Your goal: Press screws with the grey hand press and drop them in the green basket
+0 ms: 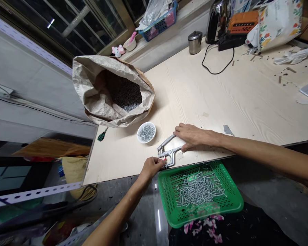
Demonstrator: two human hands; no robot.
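Note:
My right hand (191,135) is wrapped around the spread handles of metal hand-press pliers (172,158) at the table's front edge. At the pliers' jaw, the fingers of my left hand (152,166) are pinched together; what they hold, if anything, is too small to make out. A red bit shows in the jaw beside the fingertips. Just behind stands a white bowl (138,137) filled with small silvery metal pieces. Below the table edge, a green plastic basket (165,208) holds many short grey, screw-like pieces (200,188).
A large open sack (83,82) with dark metal pieces inside stands at the back left. Green-handled scissors (101,136) lie near the left edge. Farther back are a lidded metal canister (195,43), a black cable (213,72) and a floral bag (279,25).

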